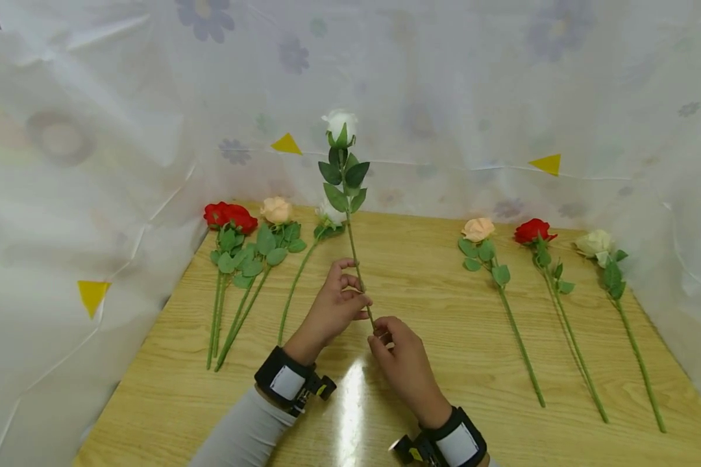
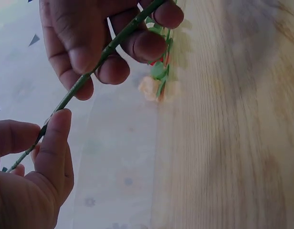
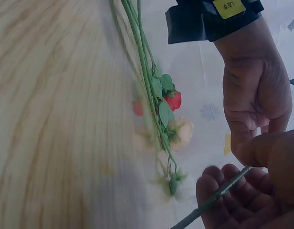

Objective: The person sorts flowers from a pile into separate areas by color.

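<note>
- Far left on the wood table: two red roses, blooms touching, stems toward the near side.
- Just right: peach rose, its leaves crowding the red roses'.
- Next: lying white rose, bloom partly masked by the held one's leaves; lower stem runs near the left wrist strap.
- Center: held white rose, raised off the table, bloom up and far, stem tilted, cut end near.
- Left hand pinches its lower stem; right hand grips the stem's end, just nearer and right.
- Right side, well apart from the hands: second peach rose, single red rose, cream rose, spaced, stems nearward.
- Far: patterned sheet behind everything.
</note>
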{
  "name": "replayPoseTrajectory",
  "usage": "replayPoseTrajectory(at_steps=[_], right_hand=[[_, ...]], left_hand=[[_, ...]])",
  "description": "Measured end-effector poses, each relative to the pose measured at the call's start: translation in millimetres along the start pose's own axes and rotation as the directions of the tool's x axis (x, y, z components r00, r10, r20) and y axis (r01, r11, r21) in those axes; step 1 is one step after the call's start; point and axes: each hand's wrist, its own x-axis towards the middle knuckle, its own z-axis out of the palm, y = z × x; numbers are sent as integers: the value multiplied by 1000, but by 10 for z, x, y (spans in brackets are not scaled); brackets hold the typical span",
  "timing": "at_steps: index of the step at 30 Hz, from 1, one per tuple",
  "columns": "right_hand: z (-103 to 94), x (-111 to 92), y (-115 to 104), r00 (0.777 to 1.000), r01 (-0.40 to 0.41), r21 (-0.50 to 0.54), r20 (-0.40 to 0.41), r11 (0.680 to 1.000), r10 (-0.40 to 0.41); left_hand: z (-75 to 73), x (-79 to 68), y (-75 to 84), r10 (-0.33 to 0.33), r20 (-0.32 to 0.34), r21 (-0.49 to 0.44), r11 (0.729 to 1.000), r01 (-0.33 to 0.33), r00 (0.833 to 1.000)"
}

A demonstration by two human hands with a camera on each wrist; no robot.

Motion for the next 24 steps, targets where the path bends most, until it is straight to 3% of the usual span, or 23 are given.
replayPoseTrajectory(at_steps=[4,15,19,24], right_hand=[[-24,41,-6,999,32,-53,-38,998,-34],[-176,116,-1,998,12,-148,65,989,-3],[-332,120,71,998,5,-205,68,979,9],[-659,115,229,1000,9,-278,15,961,-4]], left_hand=[[37,-7,-27,-4,1,3,1000,4,1000],[47,-13,-36,-4,-46,85,996,8,999],[-67,-33,-85,-31,-48,138,990,37,998],[-330,-44,-124,-80,-49,227,970,90,996]])
